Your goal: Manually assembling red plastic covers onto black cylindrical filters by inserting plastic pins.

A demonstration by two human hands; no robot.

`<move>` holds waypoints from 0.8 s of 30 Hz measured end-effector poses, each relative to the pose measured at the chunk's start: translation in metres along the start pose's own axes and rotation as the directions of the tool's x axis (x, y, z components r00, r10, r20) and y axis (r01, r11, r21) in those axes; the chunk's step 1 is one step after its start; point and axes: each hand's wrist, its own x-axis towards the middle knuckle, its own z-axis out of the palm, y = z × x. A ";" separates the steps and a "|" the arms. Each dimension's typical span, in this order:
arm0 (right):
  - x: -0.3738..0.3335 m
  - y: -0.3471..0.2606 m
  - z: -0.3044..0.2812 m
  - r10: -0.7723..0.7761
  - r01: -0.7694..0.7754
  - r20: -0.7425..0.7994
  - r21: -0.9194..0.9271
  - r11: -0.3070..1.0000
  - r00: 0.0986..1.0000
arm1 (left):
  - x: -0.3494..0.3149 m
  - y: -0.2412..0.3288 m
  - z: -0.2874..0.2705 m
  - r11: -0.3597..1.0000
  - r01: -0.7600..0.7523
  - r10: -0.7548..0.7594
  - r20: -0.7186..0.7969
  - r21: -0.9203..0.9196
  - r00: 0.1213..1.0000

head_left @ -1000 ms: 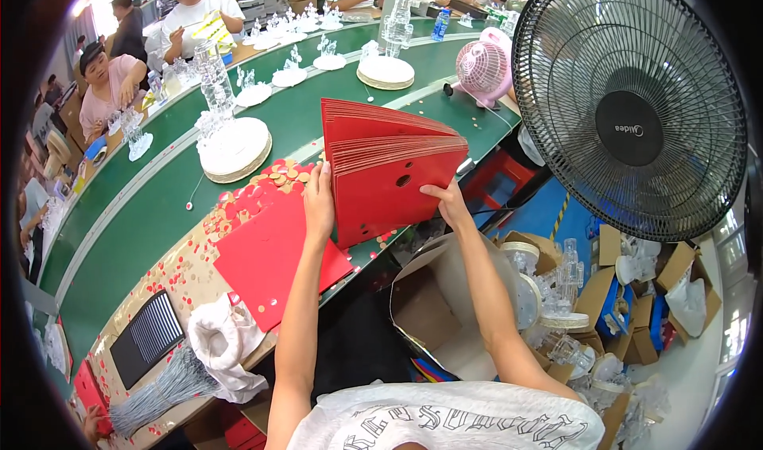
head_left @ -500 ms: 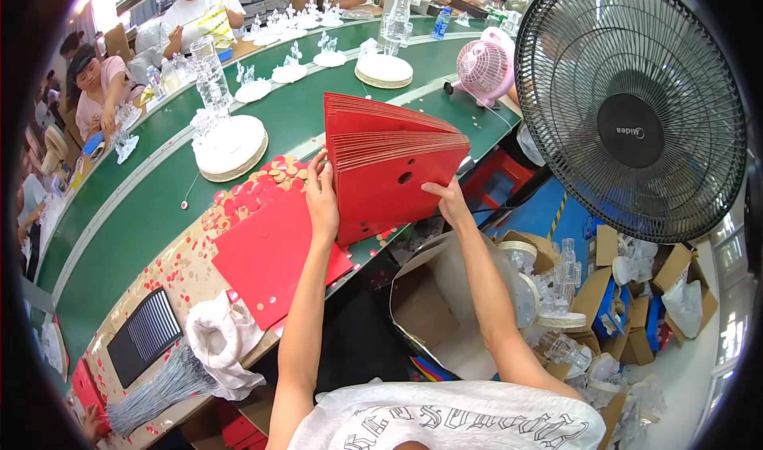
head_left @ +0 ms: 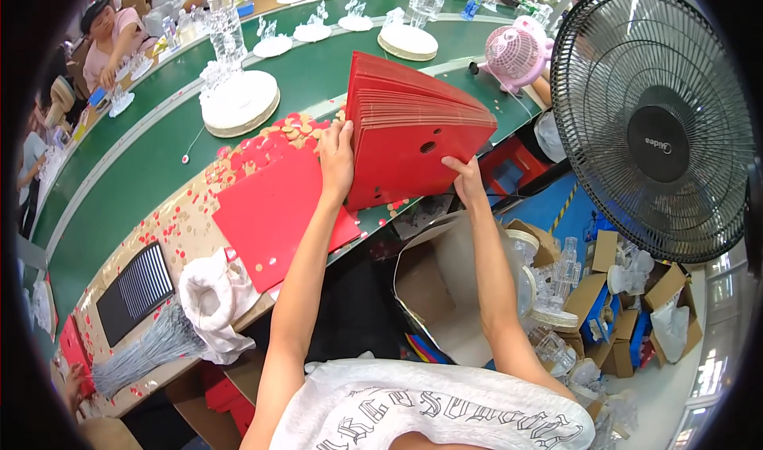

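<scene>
A thick stack of red cardboard sheets stands on edge at the near side of the green table, its top edges fanned apart. Round holes are punched through the front sheet. My left hand is closed on the stack's left side, its fingers partly out of sight behind the edge. My right hand grips the lower right, thumb on the front face and fingers hidden behind. Beside my left forearm, a flat red sheet lies on the table. Many loose red and tan discs are scattered beyond it.
A large black fan stands close on the right, with a small pink fan on the table. Round white bases with clear towers stand farther back. Below my right arm is an open carton. A person works across the table.
The whole view has shifted, so the table appears higher and the fan farther right. Both hands keep their hold on the red stack, with little change in their grip.
</scene>
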 end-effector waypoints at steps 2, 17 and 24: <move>0.003 0.001 0.002 -0.008 0.008 0.015 -0.001 1.000 1.000 | -0.001 -0.017 0.005 0.997 -0.074 0.073 -0.053 -0.018 0.996; 0.006 -0.017 0.004 0.078 -0.073 0.131 -0.047 0.996 0.988 | 0.061 -0.027 0.008 0.705 0.255 -0.192 0.168 -0.662 0.967; 0.009 -0.011 0.002 0.072 -0.069 0.077 -0.051 0.996 0.994 | 0.060 -0.026 0.014 0.665 0.385 -0.078 0.454 -0.639 0.888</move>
